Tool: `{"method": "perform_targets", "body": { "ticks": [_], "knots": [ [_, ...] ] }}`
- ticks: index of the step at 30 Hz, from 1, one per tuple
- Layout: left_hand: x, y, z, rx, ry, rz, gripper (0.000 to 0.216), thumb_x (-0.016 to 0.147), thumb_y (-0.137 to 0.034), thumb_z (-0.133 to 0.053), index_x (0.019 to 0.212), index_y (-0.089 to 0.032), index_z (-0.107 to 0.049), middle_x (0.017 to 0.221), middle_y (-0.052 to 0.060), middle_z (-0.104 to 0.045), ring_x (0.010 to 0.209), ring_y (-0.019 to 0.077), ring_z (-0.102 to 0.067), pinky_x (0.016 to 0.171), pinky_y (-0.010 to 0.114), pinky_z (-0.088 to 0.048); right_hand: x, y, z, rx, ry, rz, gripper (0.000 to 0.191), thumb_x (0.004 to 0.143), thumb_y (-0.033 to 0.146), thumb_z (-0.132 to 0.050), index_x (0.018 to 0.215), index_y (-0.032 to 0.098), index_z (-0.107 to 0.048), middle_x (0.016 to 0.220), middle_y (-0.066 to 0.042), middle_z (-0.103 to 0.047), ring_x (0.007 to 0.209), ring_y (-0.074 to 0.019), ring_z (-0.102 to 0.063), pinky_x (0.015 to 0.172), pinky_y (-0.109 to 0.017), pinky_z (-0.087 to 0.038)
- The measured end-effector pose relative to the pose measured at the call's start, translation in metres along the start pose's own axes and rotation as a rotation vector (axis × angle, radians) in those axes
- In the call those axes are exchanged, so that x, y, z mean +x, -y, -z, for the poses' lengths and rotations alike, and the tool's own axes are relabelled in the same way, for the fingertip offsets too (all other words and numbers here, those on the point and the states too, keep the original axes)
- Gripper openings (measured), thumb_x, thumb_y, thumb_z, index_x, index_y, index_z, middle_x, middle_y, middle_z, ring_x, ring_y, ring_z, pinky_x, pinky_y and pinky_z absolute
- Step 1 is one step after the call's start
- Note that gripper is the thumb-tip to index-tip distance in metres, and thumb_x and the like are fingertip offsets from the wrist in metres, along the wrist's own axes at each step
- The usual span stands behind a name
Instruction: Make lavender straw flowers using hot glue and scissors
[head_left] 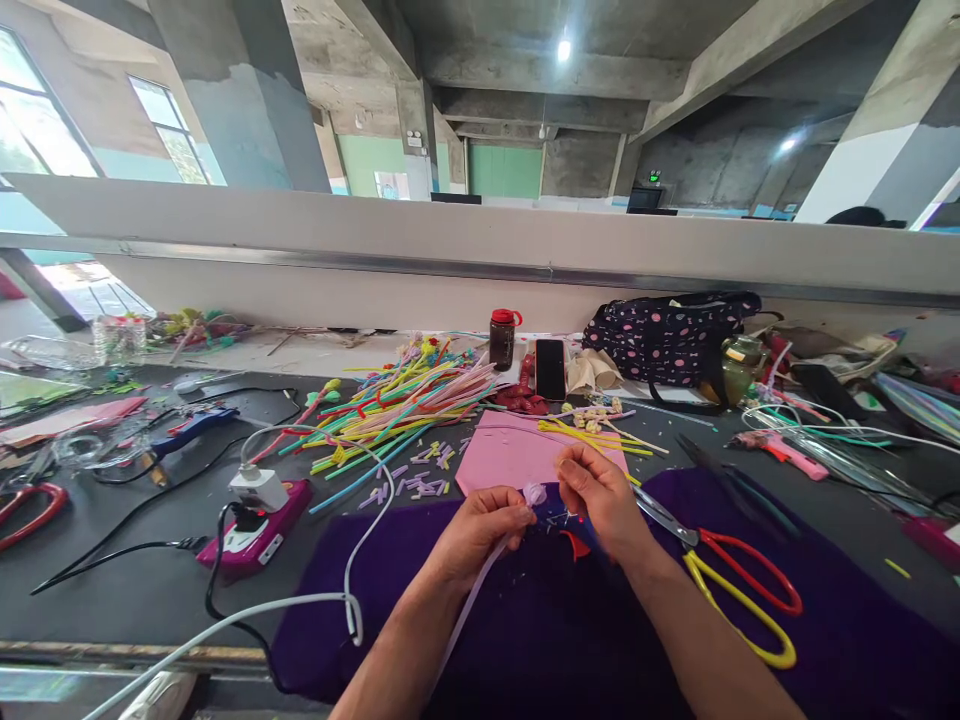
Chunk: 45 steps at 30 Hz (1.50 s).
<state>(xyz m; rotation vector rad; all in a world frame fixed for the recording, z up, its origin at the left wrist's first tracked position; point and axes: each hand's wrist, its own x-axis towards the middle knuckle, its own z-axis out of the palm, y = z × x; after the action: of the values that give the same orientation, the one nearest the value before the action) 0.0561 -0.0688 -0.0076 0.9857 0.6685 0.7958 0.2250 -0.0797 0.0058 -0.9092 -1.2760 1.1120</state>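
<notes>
My left hand (480, 530) is closed in a pinch around a pale lilac strip that looks like a pipe cleaner (472, 605). At its top, just above my thumb, sits a small lilac curled flower head (534, 494). A little to the right, my right hand (600, 495) has its thumb and fingertips pressed together; whatever lies between them is too small to make out. Under both hands spreads a dark purple cloth (352, 570). Beside my right wrist lie scissors (697, 540) with one red and one yellow handle.
Behind my hands lies a pink sheet (502, 450), with a heap of coloured pipe cleaners (405, 400) and short cut pieces (412, 485) to its left. A magenta power strip (259, 535) trails cables. Farther back stand a bottle (502, 345), a phone (550, 370) and a patterned bag (667, 350).
</notes>
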Motion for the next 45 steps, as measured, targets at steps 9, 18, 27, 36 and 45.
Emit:
{"method": "perform_targets", "body": {
  "ticks": [9, 18, 27, 36, 45],
  "knots": [
    [-0.007, -0.005, 0.006, -0.178, -0.138, -0.169, 0.02, 0.061, -0.029, -0.072, 0.064, -0.012, -0.064, 0.046, 0.0, -0.056, 0.04, 0.0059, -0.043, 0.04, 0.018, -0.025, 0.0, -0.004, 0.002, 0.04, -0.084, -0.024, 0.012, 0.081, 0.029, -0.055, 0.078, 0.018, -0.054, 0.05, 0.006, -0.046, 0.04, -0.0053, -0.036, 0.037, -0.016, -0.025],
    [-0.004, -0.003, 0.004, -0.217, -0.157, -0.18, 0.017, 0.063, -0.028, -0.071, 0.065, -0.012, -0.065, 0.046, 0.0, -0.055, 0.037, 0.0048, -0.041, 0.037, 0.017, -0.023, 0.0, -0.007, 0.0, 0.065, -0.062, -0.084, 0.01, 0.078, 0.023, -0.057, 0.086, 0.018, -0.057, 0.054, 0.008, -0.039, 0.04, -0.003, -0.029, 0.035, -0.015, -0.019],
    [0.0, 0.003, 0.008, -0.273, -0.302, -0.209, 0.012, 0.059, -0.021, -0.075, 0.061, -0.014, -0.064, 0.072, 0.001, -0.064, 0.047, 0.0034, -0.046, 0.043, 0.017, -0.029, -0.012, -0.009, -0.022, -0.14, 0.184, -0.175, 0.016, 0.08, 0.03, -0.054, 0.084, 0.015, -0.061, 0.061, 0.002, -0.056, 0.04, -0.0043, -0.042, 0.036, -0.016, -0.025],
    [0.001, 0.005, 0.003, -0.196, -0.257, -0.266, 0.013, 0.061, -0.023, -0.073, 0.061, -0.013, -0.063, 0.064, -0.001, -0.059, 0.042, 0.0029, -0.041, 0.042, 0.018, -0.029, -0.017, -0.014, -0.045, -0.045, 0.252, -0.191, 0.023, 0.081, 0.039, -0.054, 0.078, 0.016, -0.056, 0.059, 0.003, -0.054, 0.038, -0.0051, -0.044, 0.033, -0.016, -0.026],
    [-0.004, -0.002, -0.005, -0.181, -0.165, -0.222, 0.016, 0.067, -0.026, -0.068, 0.071, -0.011, -0.065, 0.052, 0.0, -0.055, 0.045, 0.0089, -0.05, 0.049, 0.021, -0.036, -0.012, -0.011, -0.032, 0.199, 0.3, -0.366, 0.026, 0.08, 0.039, -0.055, 0.077, 0.013, -0.058, 0.05, 0.003, -0.055, 0.03, -0.0022, -0.034, 0.031, -0.016, -0.015]
  ]
}}
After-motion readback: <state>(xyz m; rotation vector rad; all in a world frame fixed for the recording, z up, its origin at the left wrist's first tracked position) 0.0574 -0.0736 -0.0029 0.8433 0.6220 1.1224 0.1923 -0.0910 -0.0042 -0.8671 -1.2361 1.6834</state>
